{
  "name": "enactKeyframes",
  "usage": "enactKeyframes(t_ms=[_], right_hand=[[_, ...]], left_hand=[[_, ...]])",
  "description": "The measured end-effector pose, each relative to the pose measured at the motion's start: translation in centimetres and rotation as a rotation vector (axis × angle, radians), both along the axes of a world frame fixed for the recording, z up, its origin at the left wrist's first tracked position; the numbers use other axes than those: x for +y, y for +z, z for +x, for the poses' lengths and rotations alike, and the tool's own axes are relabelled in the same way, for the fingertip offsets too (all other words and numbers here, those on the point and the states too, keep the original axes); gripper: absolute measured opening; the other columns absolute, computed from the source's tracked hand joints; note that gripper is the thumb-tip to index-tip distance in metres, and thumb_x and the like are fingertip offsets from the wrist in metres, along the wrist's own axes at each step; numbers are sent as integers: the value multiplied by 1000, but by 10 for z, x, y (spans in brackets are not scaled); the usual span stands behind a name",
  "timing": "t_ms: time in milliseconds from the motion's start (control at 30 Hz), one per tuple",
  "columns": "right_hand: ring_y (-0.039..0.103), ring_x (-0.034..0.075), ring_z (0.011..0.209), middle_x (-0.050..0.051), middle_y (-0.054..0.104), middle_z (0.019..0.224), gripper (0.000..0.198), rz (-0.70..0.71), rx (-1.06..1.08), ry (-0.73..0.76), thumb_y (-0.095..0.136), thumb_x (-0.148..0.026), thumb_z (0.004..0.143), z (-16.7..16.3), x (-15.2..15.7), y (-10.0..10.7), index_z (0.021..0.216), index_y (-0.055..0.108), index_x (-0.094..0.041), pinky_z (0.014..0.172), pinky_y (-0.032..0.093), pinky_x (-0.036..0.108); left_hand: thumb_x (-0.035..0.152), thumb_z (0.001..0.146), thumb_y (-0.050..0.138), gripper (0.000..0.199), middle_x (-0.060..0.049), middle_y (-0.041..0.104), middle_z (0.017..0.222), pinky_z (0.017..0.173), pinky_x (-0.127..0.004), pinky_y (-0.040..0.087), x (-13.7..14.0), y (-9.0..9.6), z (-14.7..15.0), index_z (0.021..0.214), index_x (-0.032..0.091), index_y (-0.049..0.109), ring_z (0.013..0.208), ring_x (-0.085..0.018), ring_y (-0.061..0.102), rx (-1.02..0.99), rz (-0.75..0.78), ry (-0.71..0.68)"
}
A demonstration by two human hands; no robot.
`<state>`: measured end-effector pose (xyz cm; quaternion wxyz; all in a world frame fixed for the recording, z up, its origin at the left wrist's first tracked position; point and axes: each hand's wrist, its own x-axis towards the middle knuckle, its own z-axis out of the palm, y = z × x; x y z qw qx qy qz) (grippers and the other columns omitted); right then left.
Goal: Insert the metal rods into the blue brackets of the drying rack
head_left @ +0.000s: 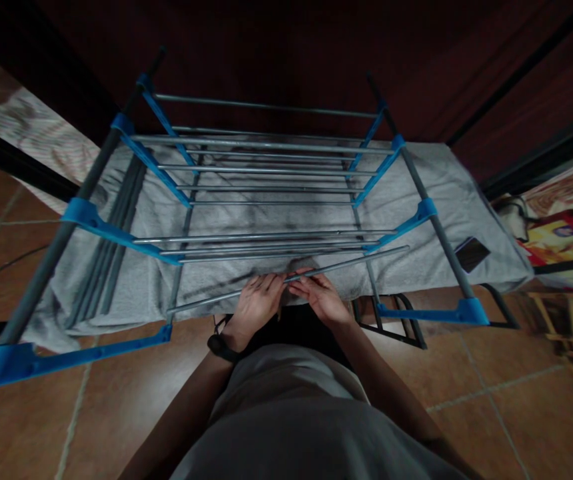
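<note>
Grey tube [356,261], and both hands are on it! Left hand [260,298] has its fingers curled down over the middle, hardly any gap to see; right hand [320,297] pinches it just beside, thumb and fingertips closed round the shaft. It slants across the person's front, over the near edge of the grey cloth [441,200], right end higher in view. Its left end comes close to a rack post; touching or not, I can't tell.

Looks light and stiff, this one, probably smooth enough to roll in a loose pinch. Mid-length seems the balanced place to hold; nearer an end should give finer aim. Not fragile, by the look of it.

Beyond, the rack [266,237], its grey bars spanning blue brackets [101,227]. Out left, spare tubes [100,267] lie side by side; far right, a dark flat object [471,254] on the cloth.
</note>
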<state>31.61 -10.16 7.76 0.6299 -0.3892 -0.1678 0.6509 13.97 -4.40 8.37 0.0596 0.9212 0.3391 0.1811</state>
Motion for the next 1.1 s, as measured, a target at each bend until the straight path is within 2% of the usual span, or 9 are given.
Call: enactKeyframes(t_ms=[367, 667, 867, 1100], right_hand=[[72, 18, 92, 0, 75, 99, 27, 24, -51, 10, 82, -37, 77, -12, 11, 14, 98, 70, -26, 93, 57, 41], [68, 17, 96, -1, 71, 102, 29, 82, -284, 24, 77, -45, 79, -14, 15, 34, 100, 67, -28, 90, 57, 36], [66, 17, 94, -1, 69, 100, 27, 184, -434, 10, 75, -46, 81, -14, 19, 49, 100, 66, -29, 87, 56, 35], [65, 18, 99, 2, 70, 102, 22, 330, -651, -80, 66, -45, 89, -14, 17, 81, 102, 65, -27, 93, 53, 36]], left_hand=[[33, 104, 43, 26, -7, 70, 96, 82, -36, 43, 6, 16, -9, 117, 20, 62, 89, -22, 64, -29, 10, 62], [26, 102, 46, 21, -5, 71, 92, 79, -35, 42, 8, 35, -6, 112, 18, 63, 84, -20, 64, -77, 81, 54], [25, 101, 50, 20, -6, 73, 92, 79, -35, 43, 6, 51, -2, 112, 17, 65, 83, -20, 65, -181, 128, 70], [24, 99, 53, 17, -7, 73, 97, 79, -34, 45, 6, 64, 4, 111, 18, 64, 86, -20, 65, -246, 186, 74]])
